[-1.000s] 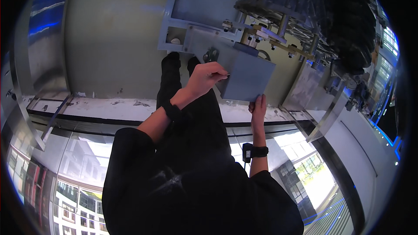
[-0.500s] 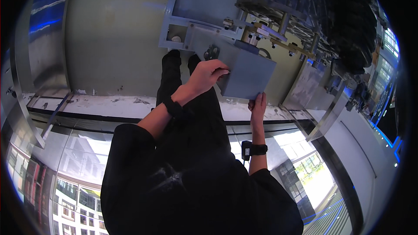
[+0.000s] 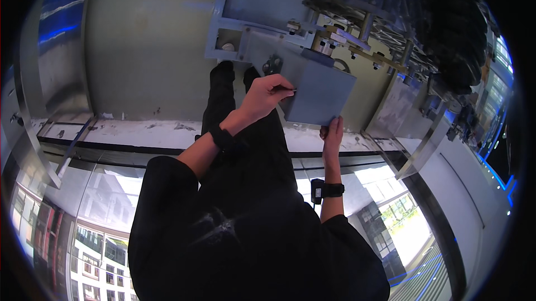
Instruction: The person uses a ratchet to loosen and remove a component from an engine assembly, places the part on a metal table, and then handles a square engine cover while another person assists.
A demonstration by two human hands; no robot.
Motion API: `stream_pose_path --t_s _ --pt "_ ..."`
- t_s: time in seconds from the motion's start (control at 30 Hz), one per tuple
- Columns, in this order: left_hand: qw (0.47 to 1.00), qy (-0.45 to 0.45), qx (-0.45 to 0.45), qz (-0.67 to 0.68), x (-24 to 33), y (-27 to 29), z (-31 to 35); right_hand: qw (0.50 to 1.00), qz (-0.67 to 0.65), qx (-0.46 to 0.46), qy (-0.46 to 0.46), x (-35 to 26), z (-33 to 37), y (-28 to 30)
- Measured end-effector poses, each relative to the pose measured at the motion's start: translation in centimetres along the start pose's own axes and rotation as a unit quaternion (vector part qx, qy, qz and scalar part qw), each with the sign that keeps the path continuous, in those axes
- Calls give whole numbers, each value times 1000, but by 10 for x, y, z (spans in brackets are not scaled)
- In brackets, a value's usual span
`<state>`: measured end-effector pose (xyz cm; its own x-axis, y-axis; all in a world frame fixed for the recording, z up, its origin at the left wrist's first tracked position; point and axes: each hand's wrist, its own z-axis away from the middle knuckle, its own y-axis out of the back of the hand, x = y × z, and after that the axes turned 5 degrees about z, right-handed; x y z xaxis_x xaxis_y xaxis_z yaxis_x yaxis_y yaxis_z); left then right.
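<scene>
A grey metal box (image 3: pixel 322 93) with flat faces sits in front of me, below brass-coloured linkage parts. At its left edge my left hand (image 3: pixel 267 95) is closed in a pinch, thumb and forefinger meeting at the metal. What lies between those fingertips is too small to name. My right hand (image 3: pixel 332 138) grips the box's lower right corner, with fingers up against the front face and the thumb near the bottom edge. Dark fittings (image 3: pixel 272 65) show on the box's left side, just above my left hand.
Bolted linkage bars (image 3: pixel 357 50) and dark machinery (image 3: pixel 446 27) stand above and to the right. A grey steel frame (image 3: pixel 223 39) is fixed at the upper left of the box. Metal posts (image 3: pixel 421 147) rise at the right. Glass panes (image 3: pixel 109 189) lie behind my legs.
The view has shifted very slightly. Both hands keep their places at the box, the left still pinching at its edge and the right at its corner.
</scene>
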<state>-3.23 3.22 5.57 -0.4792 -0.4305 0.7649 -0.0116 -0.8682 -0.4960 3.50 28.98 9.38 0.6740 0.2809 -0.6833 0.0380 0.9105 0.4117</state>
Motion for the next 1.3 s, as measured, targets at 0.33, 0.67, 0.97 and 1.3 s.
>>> stream_pose_path --t_s 0.33,0.67,0.97,1.3 --pt "954 -227 -2 -198 -5 5 -6 999 -42 -8 -17 -9 0 -2" --pt "951 -252 -21 -179 -10 7 -3 985 -148 -29 -89 -18 3 -3" --pt "964 -244 7 -105 -27 7 0 986 -118 7 -113 -19 5 -7" --pt "983 -174 14 -51 -23 6 1 989 -108 2 -105 -12 5 0"
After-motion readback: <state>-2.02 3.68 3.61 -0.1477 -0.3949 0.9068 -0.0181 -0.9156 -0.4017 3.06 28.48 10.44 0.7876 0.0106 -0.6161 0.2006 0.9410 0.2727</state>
